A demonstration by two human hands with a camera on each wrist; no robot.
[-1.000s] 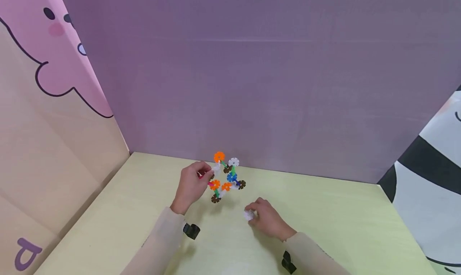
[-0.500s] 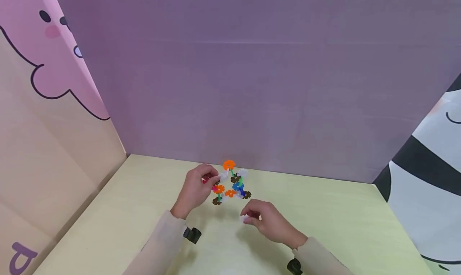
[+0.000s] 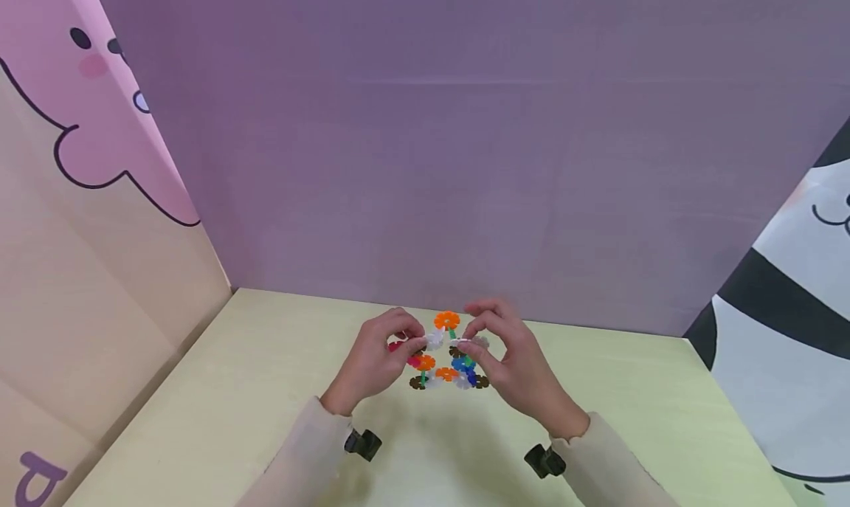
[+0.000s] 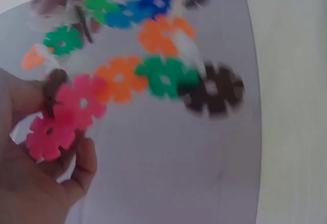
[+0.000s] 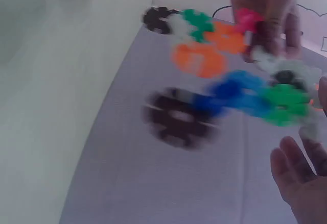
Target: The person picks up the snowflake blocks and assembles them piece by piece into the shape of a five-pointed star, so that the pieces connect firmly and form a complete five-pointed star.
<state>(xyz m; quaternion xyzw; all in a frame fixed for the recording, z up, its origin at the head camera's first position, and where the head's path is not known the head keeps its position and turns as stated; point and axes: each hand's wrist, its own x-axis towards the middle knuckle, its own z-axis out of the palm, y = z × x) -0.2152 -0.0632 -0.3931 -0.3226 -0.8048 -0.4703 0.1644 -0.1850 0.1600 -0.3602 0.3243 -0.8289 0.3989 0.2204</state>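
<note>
A ring of linked plastic snowflake discs (image 3: 447,374) in orange, white, brown, blue, green and pink is held up over the table. My left hand (image 3: 378,356) pinches its left side, at the brown and pink discs (image 4: 82,103) in the left wrist view. Between thumb and index finger of my right hand (image 3: 524,367) is a white snowflake disc (image 3: 461,342), close to the ring's upper right part. Other right fingers are raised and spread. In the right wrist view a blurred brown disc (image 5: 180,117) sticks out at the ring's near end, beside blue and green ones.
The pale yellow tabletop (image 3: 219,418) lies beneath both hands. A purple-grey panel (image 3: 425,160) stands along its back edge. Side panels with a pink cartoon (image 3: 133,145) and black-and-white stripes (image 3: 783,345) border it. A small black camera (image 3: 363,445) sits on the left wrist.
My right hand has risen from lower right up to the ring, bringing the white disc against its right side. My left hand has shifted slightly right with the ring.
</note>
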